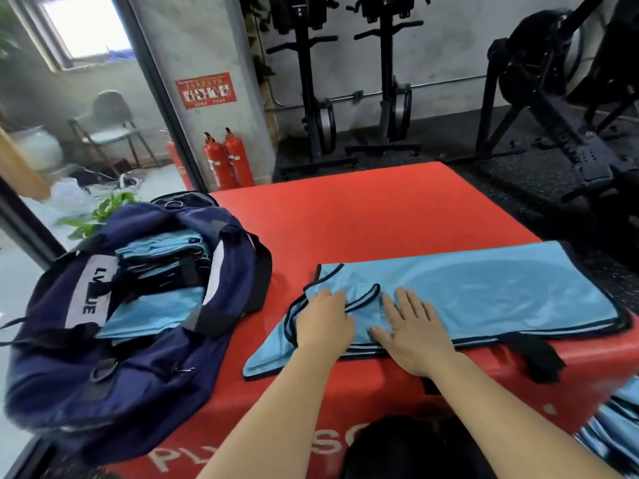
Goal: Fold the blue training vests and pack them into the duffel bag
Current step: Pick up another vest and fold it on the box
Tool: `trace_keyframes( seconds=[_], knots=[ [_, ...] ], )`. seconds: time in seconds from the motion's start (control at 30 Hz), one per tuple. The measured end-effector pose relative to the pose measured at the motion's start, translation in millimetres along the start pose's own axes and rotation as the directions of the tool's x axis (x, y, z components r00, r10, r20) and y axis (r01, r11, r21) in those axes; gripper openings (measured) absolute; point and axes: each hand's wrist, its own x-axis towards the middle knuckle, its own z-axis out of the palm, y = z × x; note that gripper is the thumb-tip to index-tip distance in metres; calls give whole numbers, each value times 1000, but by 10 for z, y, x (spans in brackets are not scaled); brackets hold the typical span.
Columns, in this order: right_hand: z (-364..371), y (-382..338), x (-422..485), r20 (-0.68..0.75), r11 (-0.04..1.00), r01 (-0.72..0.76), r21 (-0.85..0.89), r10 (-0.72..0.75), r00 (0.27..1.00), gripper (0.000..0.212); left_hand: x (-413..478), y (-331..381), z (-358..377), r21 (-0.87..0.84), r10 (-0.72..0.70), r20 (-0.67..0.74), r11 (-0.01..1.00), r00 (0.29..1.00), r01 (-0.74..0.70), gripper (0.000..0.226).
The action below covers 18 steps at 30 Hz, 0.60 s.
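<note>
Hands lie side by side on a blue vest (484, 292) spread across the near edge of a red box (345, 216). The right hand (411, 326) is released, palm down with fingers spread flat on the fabric. The left hand (325, 319) rests on the vest's black-trimmed strap fold, its fingers bent; whether it pinches the cloth cannot be told. Left of the vest, on the same box, a navy bag (145, 357) sits unzipped with folded vests (159, 267) stacked inside. More vests (615, 423) are heaped at the near right, below the box. Two extinguishers (228, 160) stand far behind the bag.
</note>
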Motion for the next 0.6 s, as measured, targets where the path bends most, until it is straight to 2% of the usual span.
trace_keyframes(
  seconds=[0.07, 0.17, 0.23, 0.3, 0.4, 0.47, 0.53, 0.6],
  knots=[
    [-15, -14, -13, -4, 1000, 6, -22, -6, 1000, 80, -111, -124, -59, -50, 26, -96, 998, 995, -31, 28],
    [-26, -13, -32, 4, 999, 11, -46, -11, 1000, 75, -303, -391, -161, -122, -1, -158, 992, 987, -18, 37],
    [-40, -21, -26, 11, 998, 10, -65, -9, 1000, 74, -399, -639, -171, -20, -7, -103, 1000, 995, 5, 44],
    [-47, -42, -28, 10, 997, 5, -79, -4, 1000, 74, -441, -862, -170, 67, -22, -53, 997, 998, 26, 40],
    [-55, -48, -30, 25, 996, -3, -84, 6, 1000, 74, -403, -1001, -290, 62, -54, -131, 996, 990, 62, 32],
    [-67, -51, -31, 47, 996, -9, -92, 13, 999, 74, -334, -1025, -428, 205, -40, -243, 974, 969, 92, 33],
    [-74, -62, -34, 56, 994, -11, -110, 18, 998, 74, -282, -1016, -558, 382, 36, -302, 920, 953, 86, 36],
    [-83, -75, -43, 53, 992, -13, -124, 19, 998, 74, -244, -989, -598, 486, 196, -285, 873, 938, -35, 36]
  ],
)
